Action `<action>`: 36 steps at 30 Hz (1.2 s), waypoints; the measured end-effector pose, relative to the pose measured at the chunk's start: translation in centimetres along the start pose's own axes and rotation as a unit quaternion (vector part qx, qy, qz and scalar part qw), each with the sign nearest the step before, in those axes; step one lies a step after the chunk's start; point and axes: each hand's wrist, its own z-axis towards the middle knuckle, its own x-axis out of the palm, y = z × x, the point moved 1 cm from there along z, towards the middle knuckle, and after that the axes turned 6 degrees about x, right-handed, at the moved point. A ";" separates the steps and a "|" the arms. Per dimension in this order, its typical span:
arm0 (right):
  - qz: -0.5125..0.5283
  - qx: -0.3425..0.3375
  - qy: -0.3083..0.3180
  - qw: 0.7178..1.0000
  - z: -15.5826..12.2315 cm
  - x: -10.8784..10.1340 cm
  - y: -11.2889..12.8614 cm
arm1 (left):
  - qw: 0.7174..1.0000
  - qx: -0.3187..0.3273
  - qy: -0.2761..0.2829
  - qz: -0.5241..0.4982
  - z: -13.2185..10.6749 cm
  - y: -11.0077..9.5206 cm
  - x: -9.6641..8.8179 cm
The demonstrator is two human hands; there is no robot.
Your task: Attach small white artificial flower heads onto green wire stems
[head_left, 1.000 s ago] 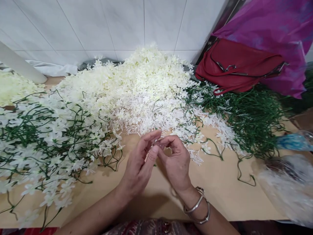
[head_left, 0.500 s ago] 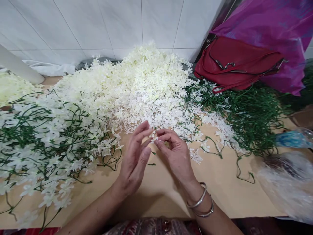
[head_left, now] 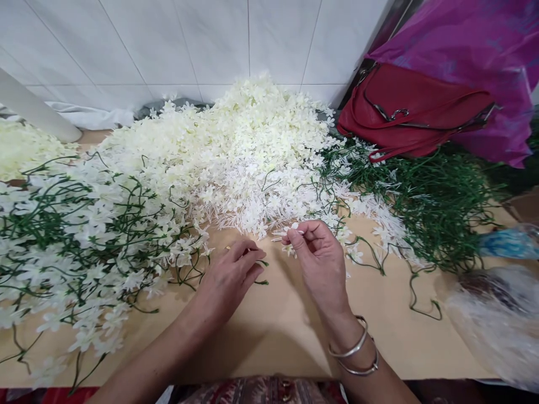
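Note:
My right hand (head_left: 322, 258) is closed in a pinch on a small white artificial flower (head_left: 293, 226), with thin white strands sticking out to the left of the fingertips. My left hand (head_left: 229, 275) is low over the table, fingers curled and drawn together over a green plastic stem (head_left: 261, 282); green ends poke out to the right of the fingers, and the rest of the stem is hidden. Left of this hand lies a heap of white flowers on green stems (head_left: 84, 235). Loose cream-white petals (head_left: 261, 129) are piled behind both hands, with white stamen strands (head_left: 244, 216) along the near edge.
Bare green stems (head_left: 442, 202) lie bunched at the right. Behind them are a red handbag (head_left: 416, 109) and a purple plastic bag (head_left: 471, 39). A clear plastic bag (head_left: 497, 320) occupies the right front of the table (head_left: 391, 325). A tiled wall (head_left: 219, 45) closes off the back.
My hands have separated: the left has moved down onto the green stem ends and curled its fingers. The right has shifted slightly right, still pinching the white flower.

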 end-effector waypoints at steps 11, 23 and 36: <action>0.015 0.026 0.004 1.000 0.4 -0.2 0.1 | 0.992 0.003 -0.103 0.079 1.8 0.9 -1.2; 0.028 0.029 0.024 0.999 0.2 -0.2 0.1 | 0.968 -0.102 -0.207 -0.102 3.5 0.2 -2.9; 0.040 0.044 0.016 0.998 0.3 -0.3 0.2 | 0.975 0.020 -0.219 -0.016 4.6 1.2 -2.6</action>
